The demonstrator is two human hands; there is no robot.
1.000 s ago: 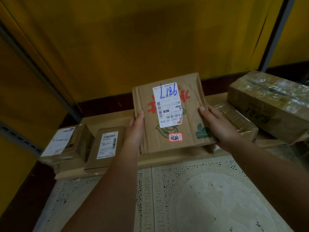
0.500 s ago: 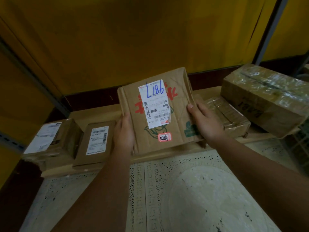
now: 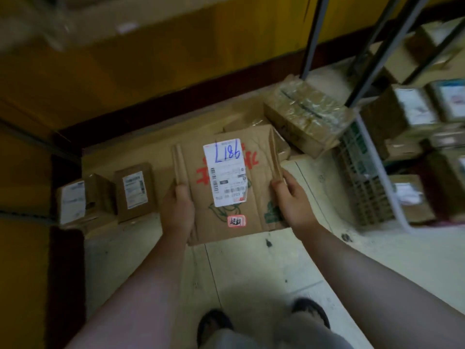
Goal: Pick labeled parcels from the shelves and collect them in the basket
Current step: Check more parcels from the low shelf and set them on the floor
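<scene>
Left hand (image 3: 177, 215) and right hand (image 3: 293, 200) gripping labelled parcel (image 3: 256, 195), pale floor (image 3: 264, 273) below; yellow wall (image 3: 151, 71), metal shelving (image 3: 313, 39)

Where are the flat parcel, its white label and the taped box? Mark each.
flat parcel (image 3: 254, 197): head view, bare cardboard right of the label.
white label (image 3: 224, 172): head view, its middle.
taped box (image 3: 305, 114): head view, glossy top face.

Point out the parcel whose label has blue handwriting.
The flat brown parcel held between left hand and right hand: blue handwriting on its white label. The small boxes to its left show none.
</scene>
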